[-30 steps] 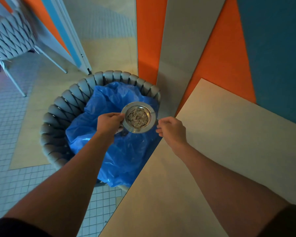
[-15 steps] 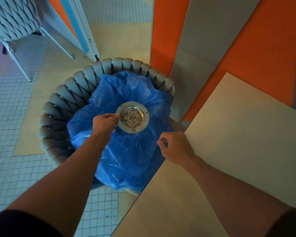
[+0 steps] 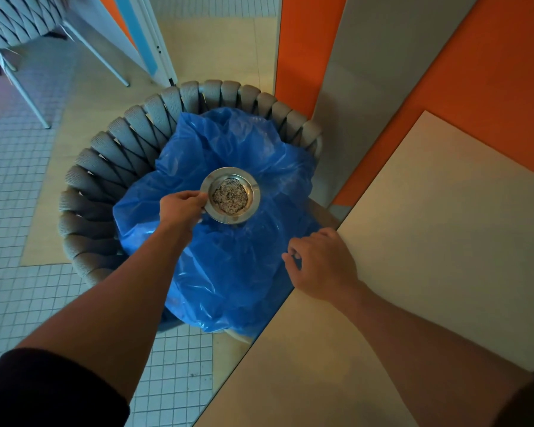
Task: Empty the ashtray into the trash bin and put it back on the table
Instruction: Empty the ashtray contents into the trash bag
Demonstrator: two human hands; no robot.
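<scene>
- The left hand [image 3: 182,208] pinches the rim of the round, shiny metal ashtray [image 3: 230,195], keeping it level over the blue plastic liner [image 3: 228,272] of the grey woven trash bin [image 3: 105,167], so the speckled ash stays in until tipped.
- The right hand [image 3: 321,263], loosely curled and holding nothing, hangs at the edge of the pale beige surface [image 3: 429,241], just beside the liner, perhaps to steady it.

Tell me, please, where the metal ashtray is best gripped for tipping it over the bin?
Probably by the flat rim of the ashtray, pinched from its left side, as the left hand does now. The rim is wide and bare; the bowl holds ash. That leaves the far edge free to tilt over the blue bag.
</scene>
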